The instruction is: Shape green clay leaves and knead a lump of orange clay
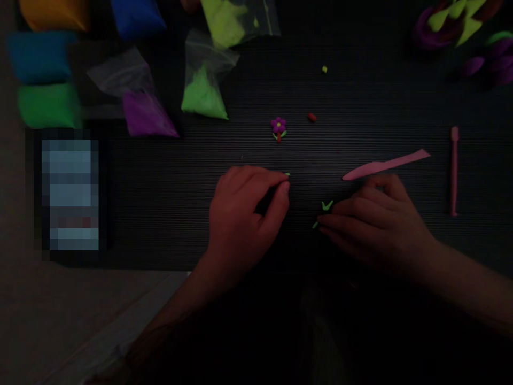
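My left hand [248, 214] rests over the dark table, thumb and forefinger pinched, with a bit of green clay [287, 174] peeking out at the tips. Fingers closed, my right hand [368, 216] has a thin green clay strip [315, 225] at its fingertips. Just above those fingers lies a V-shaped green clay piece [327, 205]. Beyond the hands sits a small clay flower [278, 128] with purple petals, a yellow centre, a red stem and green leaves. A pink clay knife [385, 164] lies right behind my right hand.
A second pink tool [454, 171] lies at right. Red [312, 117] and yellow [324, 69] clay bits lie farther back. Bags of purple clay [146, 115] and light green clay [204, 96] stand among several others at upper left. A blurred-out phone [72, 195] is at left; purple-yellow clay shapes [433, 32] are upper right.
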Demonstrator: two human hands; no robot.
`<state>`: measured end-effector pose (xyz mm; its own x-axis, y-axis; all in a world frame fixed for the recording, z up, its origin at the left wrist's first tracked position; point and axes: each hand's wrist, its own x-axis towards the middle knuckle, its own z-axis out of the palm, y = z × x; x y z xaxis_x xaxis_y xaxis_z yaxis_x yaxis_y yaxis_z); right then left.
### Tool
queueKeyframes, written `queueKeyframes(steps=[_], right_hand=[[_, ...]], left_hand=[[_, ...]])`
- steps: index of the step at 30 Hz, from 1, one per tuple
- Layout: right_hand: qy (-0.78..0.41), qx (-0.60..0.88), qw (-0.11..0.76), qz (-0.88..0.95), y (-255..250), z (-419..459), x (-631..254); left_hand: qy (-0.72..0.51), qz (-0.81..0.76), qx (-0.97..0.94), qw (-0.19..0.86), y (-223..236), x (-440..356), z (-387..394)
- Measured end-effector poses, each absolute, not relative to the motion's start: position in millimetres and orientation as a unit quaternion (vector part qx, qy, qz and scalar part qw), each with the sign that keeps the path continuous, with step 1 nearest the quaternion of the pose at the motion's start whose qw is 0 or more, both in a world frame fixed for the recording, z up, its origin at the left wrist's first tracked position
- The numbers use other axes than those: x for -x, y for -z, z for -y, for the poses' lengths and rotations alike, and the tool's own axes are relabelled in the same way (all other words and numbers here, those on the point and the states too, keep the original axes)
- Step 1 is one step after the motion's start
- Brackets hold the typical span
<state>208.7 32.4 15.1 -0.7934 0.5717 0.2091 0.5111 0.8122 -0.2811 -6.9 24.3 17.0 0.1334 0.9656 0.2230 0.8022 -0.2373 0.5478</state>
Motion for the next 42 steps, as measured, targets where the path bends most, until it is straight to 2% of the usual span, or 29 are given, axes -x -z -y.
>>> queueKeyframes(steps=[42], right_hand=[[-0.111, 0.288, 0.132, 0.942, -16.4, -33.2, -205.8]], left_hand=[[-0.267, -0.588, -0.744, 0.173, -19.6, 2.6, -24.0]])
